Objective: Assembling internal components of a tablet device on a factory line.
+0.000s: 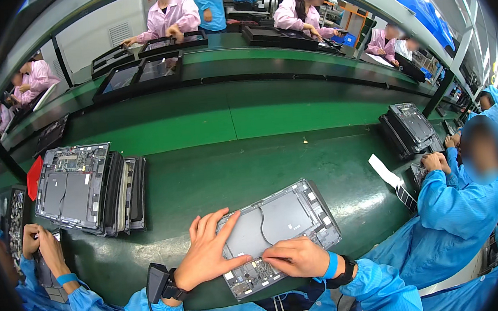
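Note:
An opened tablet [277, 217] lies tilted on the green bench in front of me, its inside facing up. Inside it are grey battery cells, a dark curved cable and a circuit board [253, 277] along the near edge. My left hand [213, 252] is open, fingers spread over the tablet's left side, the thumb reaching toward the board. At the board my right hand [298, 257] is closed in a pinch; whatever is between its fingertips is too small or hidden to make out.
To the left stands a stack of opened tablets [76, 186], with a red object [34, 178] beside it. Another stack [413, 128] is at the far right, near a white strip [385, 171]. Co-workers in blue sit on both sides. Beyond, a raised line carries black trays [137, 76].

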{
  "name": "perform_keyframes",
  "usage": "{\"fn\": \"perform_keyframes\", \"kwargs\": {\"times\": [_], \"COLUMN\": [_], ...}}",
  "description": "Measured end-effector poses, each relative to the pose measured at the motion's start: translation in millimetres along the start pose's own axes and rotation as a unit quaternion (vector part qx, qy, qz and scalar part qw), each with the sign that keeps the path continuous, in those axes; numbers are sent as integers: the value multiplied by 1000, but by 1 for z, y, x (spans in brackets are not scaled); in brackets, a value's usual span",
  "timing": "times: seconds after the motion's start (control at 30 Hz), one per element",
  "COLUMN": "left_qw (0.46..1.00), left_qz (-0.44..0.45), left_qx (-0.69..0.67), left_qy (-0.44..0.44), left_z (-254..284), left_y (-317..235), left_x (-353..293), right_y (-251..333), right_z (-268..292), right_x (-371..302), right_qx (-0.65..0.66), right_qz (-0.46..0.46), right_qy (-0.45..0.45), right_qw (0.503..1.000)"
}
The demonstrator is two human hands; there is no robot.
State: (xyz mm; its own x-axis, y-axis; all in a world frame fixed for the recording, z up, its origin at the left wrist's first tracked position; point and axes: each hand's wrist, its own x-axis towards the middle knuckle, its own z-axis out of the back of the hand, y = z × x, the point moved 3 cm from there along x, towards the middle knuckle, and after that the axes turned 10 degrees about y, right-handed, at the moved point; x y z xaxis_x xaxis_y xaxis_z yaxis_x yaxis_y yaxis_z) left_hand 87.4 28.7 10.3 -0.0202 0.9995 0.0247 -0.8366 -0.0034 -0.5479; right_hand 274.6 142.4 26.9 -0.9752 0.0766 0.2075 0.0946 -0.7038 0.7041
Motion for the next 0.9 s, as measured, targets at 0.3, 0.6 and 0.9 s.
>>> {"fn": "perform_keyframes", "kwargs": {"times": [0.3,0.6,0.9], "left_qw": [998,972,930], "left_qz": [27,160,188], "left_qx": [3,-15,-266], "left_qy": [-52,170,167], "left_z": [11,-9,-39], "left_y": [6,-13,-45], "left_x": [0,45,23], "right_y": [2,-25,-26], "right_z": [3,28,35], "right_x": [5,-49,-52], "right_qx": [32,-62,-53], "right_qz": [-12,-107,-70], "right_qy": [-11,-285,-342], "right_qw": [999,950,936]}}
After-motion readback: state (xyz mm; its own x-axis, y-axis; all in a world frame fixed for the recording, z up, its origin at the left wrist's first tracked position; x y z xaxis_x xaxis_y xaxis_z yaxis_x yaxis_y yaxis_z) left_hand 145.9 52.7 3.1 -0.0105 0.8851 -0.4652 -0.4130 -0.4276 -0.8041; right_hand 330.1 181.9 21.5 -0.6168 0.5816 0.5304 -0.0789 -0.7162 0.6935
